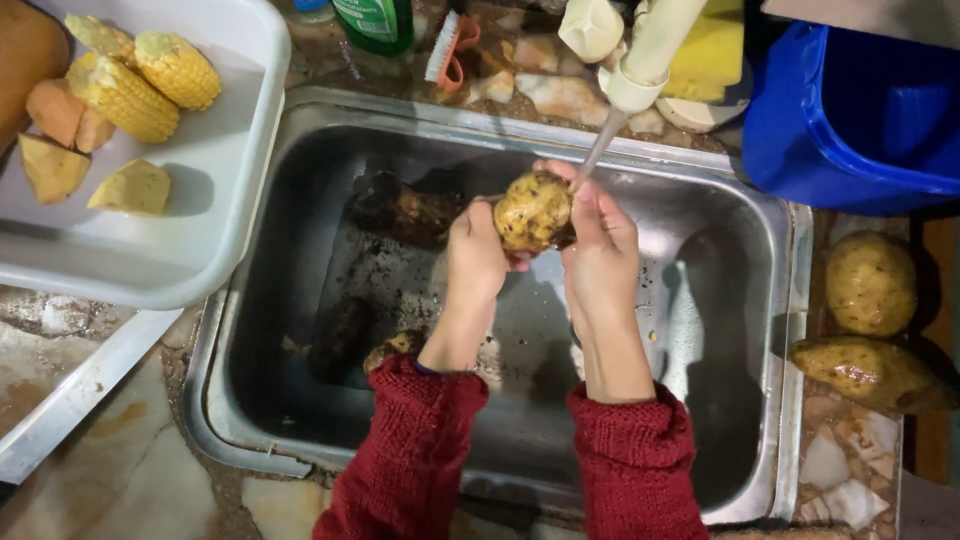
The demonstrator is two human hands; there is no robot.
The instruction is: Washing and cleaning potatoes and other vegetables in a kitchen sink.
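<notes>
Over the steel sink (760,330), both my hands hold one muddy yellow potato (531,211) under a thin stream of water from the white tap (640,60). My left hand (476,250) grips its left side, my right hand (600,240) wraps its right side with fingers over the top. Red knitted sleeves cover both forearms. Several dark, dirty potatoes (400,212) lie on the sink bottom behind and below my hands.
A white tub (210,240) at upper left holds corn cobs (140,80) and cut orange pieces (60,130). Two washed potatoes (868,320) lie on the counter at right. A blue bucket (850,110) stands at upper right, with a green bottle (375,22), brush (452,45) and yellow sponge (712,45) behind the sink.
</notes>
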